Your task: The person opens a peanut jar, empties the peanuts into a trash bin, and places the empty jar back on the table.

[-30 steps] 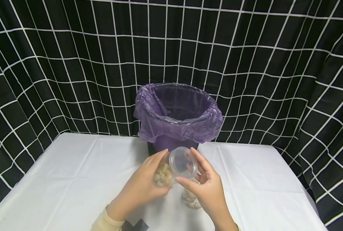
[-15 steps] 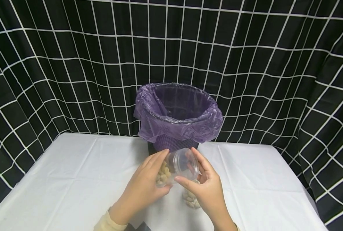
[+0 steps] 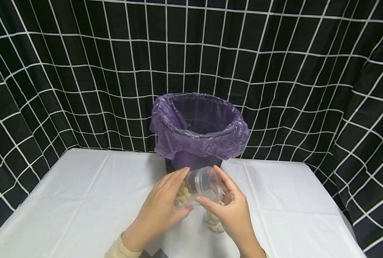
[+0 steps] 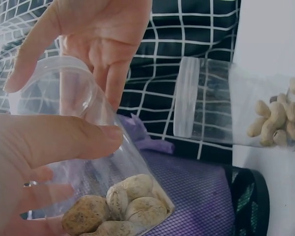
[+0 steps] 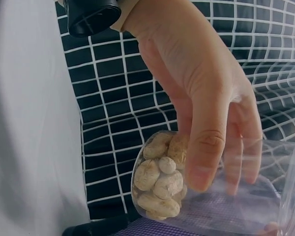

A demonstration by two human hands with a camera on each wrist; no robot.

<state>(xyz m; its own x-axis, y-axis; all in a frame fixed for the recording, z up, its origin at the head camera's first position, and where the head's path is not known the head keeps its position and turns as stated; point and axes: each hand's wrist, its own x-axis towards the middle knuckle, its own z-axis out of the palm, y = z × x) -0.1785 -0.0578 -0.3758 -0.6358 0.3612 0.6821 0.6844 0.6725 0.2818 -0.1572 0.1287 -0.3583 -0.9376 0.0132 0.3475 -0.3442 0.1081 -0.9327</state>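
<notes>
My left hand [image 3: 182,191] grips the body of a clear plastic container [image 3: 196,186], which is tilted on its side just above the white table [image 3: 82,200]. Peanuts in shell [image 3: 182,195] lie at its lower end. My right hand [image 3: 209,184] pinches the container's round rim end between fingers and thumb. The left wrist view shows the held container [image 4: 88,162], its peanuts [image 4: 123,201] and my thumb across its wall. In the right wrist view the peanuts [image 5: 160,179] sit against the container's base. I cannot tell whether a lid is on it.
A second clear container [image 3: 213,221] of peanuts stands on the table under my right hand; it shows as the capped container [image 4: 236,110] in the left wrist view. A dark bin with a purple liner [image 3: 198,129] stands just behind. A black gridded curtain [image 3: 49,71] surrounds the table.
The container's rim end has turned a little more edge-on and sunk slightly between my hands. Both hands keep their hold and stay almost in place.
</notes>
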